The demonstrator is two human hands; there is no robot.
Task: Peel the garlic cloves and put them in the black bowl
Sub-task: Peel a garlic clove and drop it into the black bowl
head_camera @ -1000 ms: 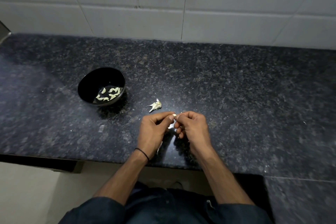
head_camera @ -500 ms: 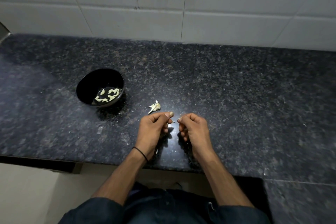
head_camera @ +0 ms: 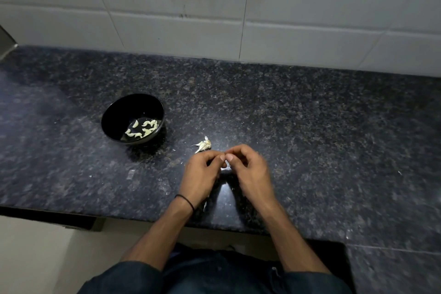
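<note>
1. A person faces a dark, speckled counter point(head_camera: 310, 138). A white tile wall point(head_camera: 310, 31) is behind it.
2. The left hand point(head_camera: 201, 174) and the right hand point(head_camera: 249, 172) are close together over the counter, near its front edge.
3. Both hands have their fingers curled in. The two thumb tips meet, nail beside nail.
4. A small pale garlic clove point(head_camera: 224, 164) sits between the tips, and both hands pinch it. The fingers hide most of it, so I cannot tell if its skin is on or off.
5. The right hand looks a little blurry.
6. The black bowl point(head_camera: 114, 114) stands upright on the counter. It is to the left of the hands and a bit farther back. Neither hand touches it.
7. Several peeled cloves point(head_camera: 140, 130) lie at the bottom of the bowl. They are pale yellow and curved.
8. A dry garlic scrap point(head_camera: 203, 145) lies on the counter between the bowl and the hands. It is just behind the left hand's knuckles.
9. A thin black band point(head_camera: 186, 201) goes around the left wrist.
10. A tiny pale flake point(head_camera: 204, 205) lies on the counter just beside that wrist.
11. Dark sleeves point(head_camera: 133, 277) cover both arms above the elbows, at the bottom of the view.
</note>
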